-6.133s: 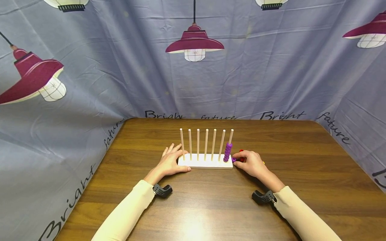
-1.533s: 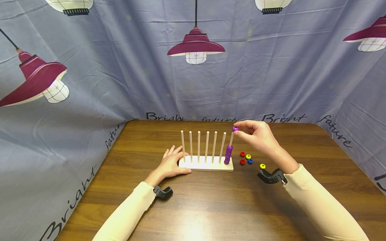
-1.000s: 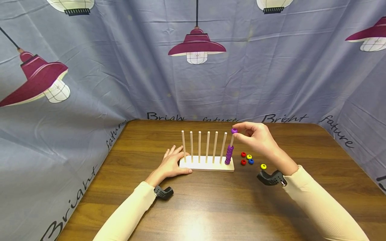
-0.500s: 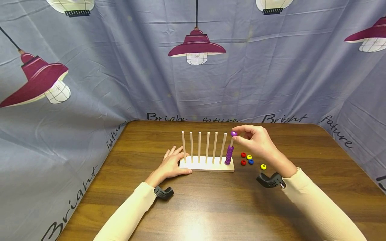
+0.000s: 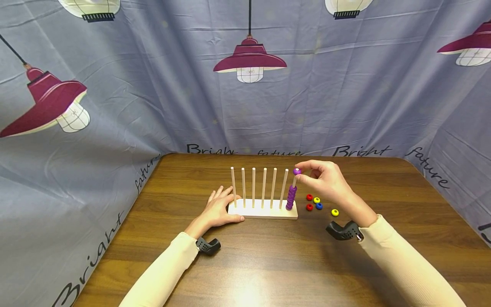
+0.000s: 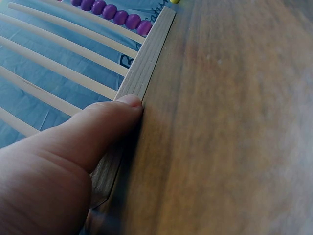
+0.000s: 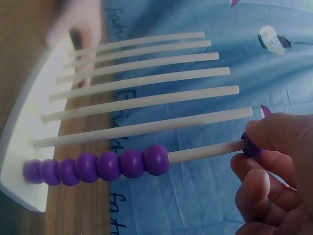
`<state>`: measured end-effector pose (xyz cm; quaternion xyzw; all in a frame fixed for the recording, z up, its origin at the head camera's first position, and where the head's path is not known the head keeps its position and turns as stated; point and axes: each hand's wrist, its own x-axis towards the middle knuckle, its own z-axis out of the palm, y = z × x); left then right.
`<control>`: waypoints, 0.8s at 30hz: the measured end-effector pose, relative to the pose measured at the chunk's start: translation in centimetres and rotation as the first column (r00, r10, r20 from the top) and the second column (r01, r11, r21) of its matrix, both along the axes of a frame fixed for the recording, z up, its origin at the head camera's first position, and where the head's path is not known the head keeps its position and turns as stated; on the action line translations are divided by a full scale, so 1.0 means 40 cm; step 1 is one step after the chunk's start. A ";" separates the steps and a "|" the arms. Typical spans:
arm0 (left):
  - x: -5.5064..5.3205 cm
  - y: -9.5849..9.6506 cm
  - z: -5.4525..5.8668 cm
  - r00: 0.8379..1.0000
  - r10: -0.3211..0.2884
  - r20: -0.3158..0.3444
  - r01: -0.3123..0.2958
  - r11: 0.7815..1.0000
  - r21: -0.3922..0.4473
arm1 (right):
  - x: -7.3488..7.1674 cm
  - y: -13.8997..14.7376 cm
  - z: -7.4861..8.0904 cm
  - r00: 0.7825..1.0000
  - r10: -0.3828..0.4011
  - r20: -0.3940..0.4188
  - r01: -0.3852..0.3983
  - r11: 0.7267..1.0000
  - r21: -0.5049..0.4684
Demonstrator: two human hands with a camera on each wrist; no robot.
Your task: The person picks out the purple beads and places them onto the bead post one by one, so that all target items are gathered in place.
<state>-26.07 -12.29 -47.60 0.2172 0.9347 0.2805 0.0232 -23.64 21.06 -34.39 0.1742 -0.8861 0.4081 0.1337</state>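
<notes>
A pale wooden peg stand (image 5: 262,209) with a row of upright pegs stands on the table. My left hand (image 5: 218,210) grips its left end; in the left wrist view the thumb (image 6: 105,120) presses the front edge of the base. Several purple beads (image 5: 291,197) are stacked on the rightmost peg. Thumb and fingers of my right hand (image 5: 324,179) pinch another purple bead (image 5: 297,171) at the top of that peg. From the right wrist view, the peg's tip sits in this bead (image 7: 251,145), with bare peg between it and the stack (image 7: 105,165).
Right of the stand lie two red beads (image 5: 309,207), a blue bead (image 5: 319,206) and two yellow beads (image 5: 335,212), below my right forearm. The other pegs (image 5: 253,187) hold no beads. A printed curtain (image 5: 184,85) hangs behind the wooden table (image 5: 245,260).
My right hand has lifted a purple bead from beside the stand to the rightmost peg's top, then lowered it slightly onto the tip. My left hand keeps its place on the stand.
</notes>
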 end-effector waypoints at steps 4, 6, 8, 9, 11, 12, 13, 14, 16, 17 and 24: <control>0.000 0.001 0.001 1.000 -0.001 0.000 0.001 1.000 0.000 | 0.001 0.001 0.000 1.000 -0.004 0.007 0.004 1.000 0.006; 0.000 0.001 0.002 1.000 0.000 0.001 0.000 1.000 0.002 | 0.001 0.002 -0.001 1.000 -0.006 0.007 0.006 1.000 0.009; 0.000 0.001 0.002 1.000 0.000 0.000 0.000 1.000 0.005 | 0.002 0.004 -0.001 1.000 -0.007 0.008 0.006 1.000 0.011; 0.000 0.001 0.002 1.000 0.001 0.000 -0.001 1.000 0.006 | 0.001 0.004 -0.002 1.000 -0.006 0.010 0.006 1.000 0.011; 0.000 0.001 0.002 1.000 0.001 0.000 -0.001 1.000 0.005 | 0.001 0.005 -0.003 1.000 -0.007 0.016 0.007 1.000 0.010; 0.000 0.001 0.002 1.000 0.001 0.000 -0.001 1.000 0.005 | 0.002 0.005 -0.004 1.000 -0.007 0.019 0.007 1.000 0.008; 0.000 0.001 0.003 1.000 0.000 0.001 0.000 1.000 0.006 | 0.002 0.005 -0.003 1.000 -0.006 0.021 0.005 1.000 0.006; 0.001 0.001 0.003 1.000 0.000 0.002 0.000 1.000 0.007 | 0.002 0.005 -0.004 1.000 -0.006 0.024 0.006 1.000 0.003; 0.001 0.000 0.004 1.000 -0.001 0.005 0.001 1.000 0.008 | 0.003 0.005 -0.004 1.000 -0.004 0.024 0.004 1.000 -0.001; 0.001 0.000 0.004 1.000 -0.002 0.006 0.002 1.000 0.010 | 0.003 0.005 -0.004 1.000 -0.002 0.025 0.002 1.000 -0.004; 0.002 0.001 0.005 1.000 -0.005 0.005 0.005 1.000 0.014 | 0.004 0.012 -0.008 0.999 0.000 0.039 0.000 1.000 -0.001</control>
